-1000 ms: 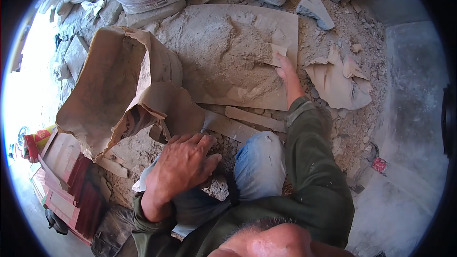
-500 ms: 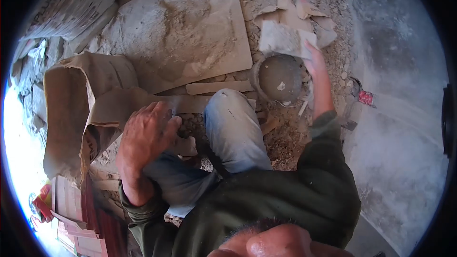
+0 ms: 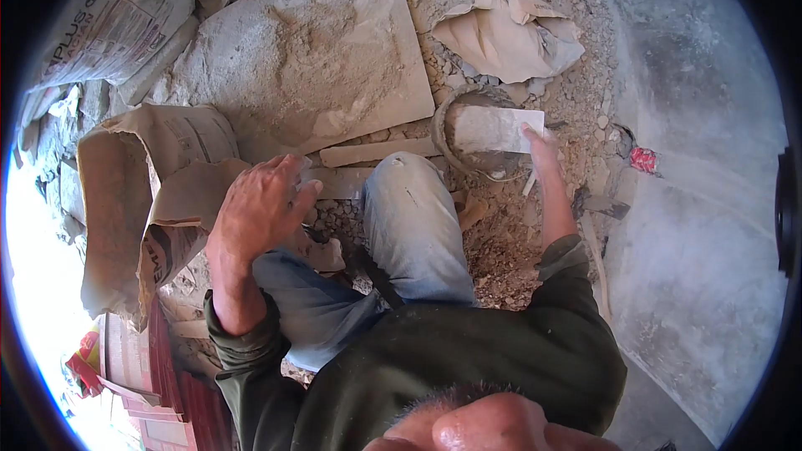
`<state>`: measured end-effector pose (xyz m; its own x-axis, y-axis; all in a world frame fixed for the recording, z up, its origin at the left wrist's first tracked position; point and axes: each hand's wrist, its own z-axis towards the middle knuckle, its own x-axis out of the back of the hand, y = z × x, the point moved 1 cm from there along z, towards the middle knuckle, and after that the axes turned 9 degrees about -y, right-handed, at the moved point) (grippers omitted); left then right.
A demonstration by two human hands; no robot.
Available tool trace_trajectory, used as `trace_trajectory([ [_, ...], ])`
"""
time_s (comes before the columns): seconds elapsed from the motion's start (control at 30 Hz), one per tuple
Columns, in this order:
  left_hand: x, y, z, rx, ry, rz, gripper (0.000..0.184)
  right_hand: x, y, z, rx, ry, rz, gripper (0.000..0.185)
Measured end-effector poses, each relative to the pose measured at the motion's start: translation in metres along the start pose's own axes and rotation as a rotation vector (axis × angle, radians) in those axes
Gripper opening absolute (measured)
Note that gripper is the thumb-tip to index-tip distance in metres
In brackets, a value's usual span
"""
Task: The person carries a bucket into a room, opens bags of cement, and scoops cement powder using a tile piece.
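My right hand (image 3: 543, 148) grips one end of a white rectangular tile (image 3: 499, 129), thumb on its upper face. The tile lies flat across the view over a round, mortar-crusted bucket (image 3: 443, 140) and hides much of its inside. Whether the tile touches the bucket's rim, I cannot tell. Over at the left, my left hand (image 3: 261, 205) is raised with thumb and fingers apart and nothing visible in it. It is nearest to an opened brown paper cement bag (image 3: 188, 188), beside my bent knee (image 3: 407, 192).
A board (image 3: 409, 75) heaped with grey powder (image 3: 322, 50) lies ahead. Torn brown paper (image 3: 510, 38) rests on rubble beyond the bucket. A full sack (image 3: 117, 17) stands at upper left, and a grey concrete wall or slab (image 3: 702, 200) runs along the right. Wood strips (image 3: 380, 151) lie before my knee.
My right hand has brought the tile down and toward me, from over the torn paper to over the bucket. My left hand has shifted only slightly and stays open.
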<state>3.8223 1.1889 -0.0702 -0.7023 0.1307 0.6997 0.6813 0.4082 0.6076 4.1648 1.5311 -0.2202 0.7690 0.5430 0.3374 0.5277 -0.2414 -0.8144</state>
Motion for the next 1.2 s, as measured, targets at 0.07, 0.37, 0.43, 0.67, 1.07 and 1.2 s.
trace_trajectory([
  [0.07,-0.001,0.001,0.0,-0.014,0.025,0.014,0.033,-0.005,-0.007,-0.004,0.103,0.037,-0.123,0.025],
  [0.37,0.004,-0.004,-0.006,0.002,0.071,0.036,0.032,-0.006,-0.049,-0.031,0.266,0.145,-0.504,0.03],
  [0.43,0.003,-0.008,-0.007,0.052,-0.007,0.045,0.033,-0.006,-0.065,-0.029,0.249,0.254,-0.354,0.032],
  [0.67,0.006,-0.004,-0.018,0.089,-0.025,0.043,0.033,-0.112,-0.063,0.092,0.267,-0.096,0.159,0.036],
  [1.07,-0.002,0.001,-0.066,0.152,0.005,0.0,0.032,-0.38,-0.015,0.112,-0.195,0.024,0.331,0.047],
  [1.2,-0.01,0.0,-0.071,0.158,0.063,-0.013,0.03,-0.403,-0.008,0.138,-0.272,-0.098,0.584,0.049],
])
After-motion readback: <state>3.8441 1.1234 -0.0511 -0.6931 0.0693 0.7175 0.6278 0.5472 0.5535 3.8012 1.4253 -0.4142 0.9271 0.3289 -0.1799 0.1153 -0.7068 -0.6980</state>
